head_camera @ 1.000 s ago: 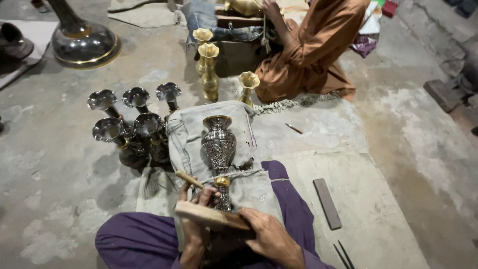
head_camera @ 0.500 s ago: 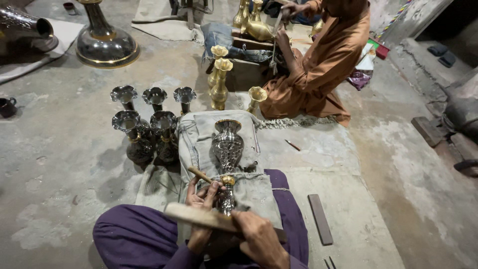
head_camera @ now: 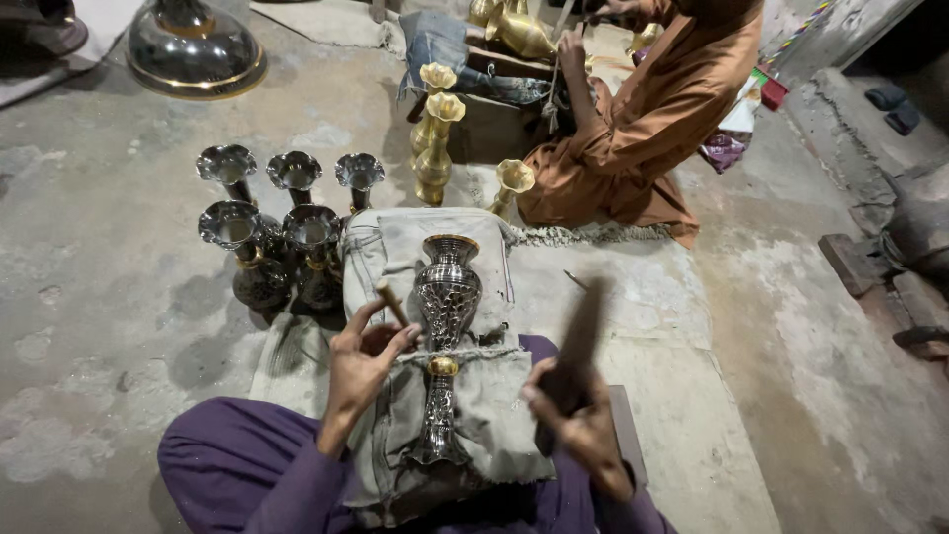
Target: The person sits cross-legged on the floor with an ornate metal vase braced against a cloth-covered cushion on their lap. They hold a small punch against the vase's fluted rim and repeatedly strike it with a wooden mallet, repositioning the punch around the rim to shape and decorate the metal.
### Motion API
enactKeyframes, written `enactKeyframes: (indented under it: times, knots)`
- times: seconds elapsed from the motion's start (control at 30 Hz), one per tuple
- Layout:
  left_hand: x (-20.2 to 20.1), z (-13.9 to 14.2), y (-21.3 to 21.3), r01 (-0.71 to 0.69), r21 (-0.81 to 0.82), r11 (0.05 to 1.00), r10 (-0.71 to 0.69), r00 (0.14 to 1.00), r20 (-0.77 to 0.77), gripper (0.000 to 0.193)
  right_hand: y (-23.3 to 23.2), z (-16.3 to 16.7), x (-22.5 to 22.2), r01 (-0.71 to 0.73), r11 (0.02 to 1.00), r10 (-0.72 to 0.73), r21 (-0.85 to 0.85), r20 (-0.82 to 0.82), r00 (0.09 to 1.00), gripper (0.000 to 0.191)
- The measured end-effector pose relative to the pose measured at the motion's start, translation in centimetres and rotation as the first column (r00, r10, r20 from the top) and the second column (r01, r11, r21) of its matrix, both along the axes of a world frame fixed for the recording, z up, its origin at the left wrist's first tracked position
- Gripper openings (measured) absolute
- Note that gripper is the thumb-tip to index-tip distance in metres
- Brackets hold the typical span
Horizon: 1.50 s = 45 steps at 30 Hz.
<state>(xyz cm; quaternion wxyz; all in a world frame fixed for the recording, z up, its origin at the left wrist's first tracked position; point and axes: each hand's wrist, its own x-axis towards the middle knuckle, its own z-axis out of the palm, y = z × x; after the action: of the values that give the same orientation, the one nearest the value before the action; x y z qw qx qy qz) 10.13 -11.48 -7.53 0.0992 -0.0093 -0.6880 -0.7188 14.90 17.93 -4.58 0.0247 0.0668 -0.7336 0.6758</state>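
An engraved dark metal vase (head_camera: pixel 445 336) with brass bands lies lengthwise on a grey cloth pad (head_camera: pixel 415 257) across my lap. My left hand (head_camera: pixel 361 361) sits just left of the vase's belly and grips a thin wooden-handled chisel (head_camera: pixel 391 302) that points at the vase. My right hand (head_camera: pixel 578 420) is raised to the right of the vase, closed on a flat wooden mallet (head_camera: pixel 581 341) that is blurred and tilted upward.
Several dark fluted vases (head_camera: pixel 272 227) stand in a cluster on the concrete floor to the left. Three brass vases (head_camera: pixel 440 143) stand beyond the pad. A person in an orange garment (head_camera: pixel 643 129) sits at the back working on brass pieces. A large metal base (head_camera: pixel 193 49) is at top left.
My right hand has swung the wooden mallet from lying across my lap up and to the right. The left hand keeps the chisel at the vase. The camera view shifted slightly.
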Motion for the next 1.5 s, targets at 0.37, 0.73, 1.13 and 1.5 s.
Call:
enactKeyframes:
  times: [0.37, 0.73, 1.13, 1.5]
  knots:
    - [-3.9, 0.3, 3.7, 0.004, -0.268, 0.964, -0.054, 0.982, -0.179, 0.047, 1.6, -3.4, -6.0, -0.222, 0.966, 0.215, 0.130, 0.066, 0.974, 0.036]
    - [-3.4, -0.3, 5.2, -0.085, -0.347, 0.934, -0.004, 0.969, -0.247, 0.044, 4.4, 6.6, -9.8, 0.227, 0.509, 0.260, 0.830, -0.400, 0.879, 0.069]
    - [-3.9, -2.0, 5.5, -0.209, -0.423, 0.882, 0.045, 0.929, -0.366, 0.042, 4.9, 8.7, -11.3, 0.374, 0.142, 0.441, 0.917, -0.397, 0.805, 0.071]
    - [-3.5, -1.5, 5.9, -0.187, -0.375, 0.908, 0.048, 0.936, -0.349, 0.038, 5.6, 10.1, -11.2, 0.446, 0.414, 0.418, 0.794, -0.601, 0.681, 0.068]
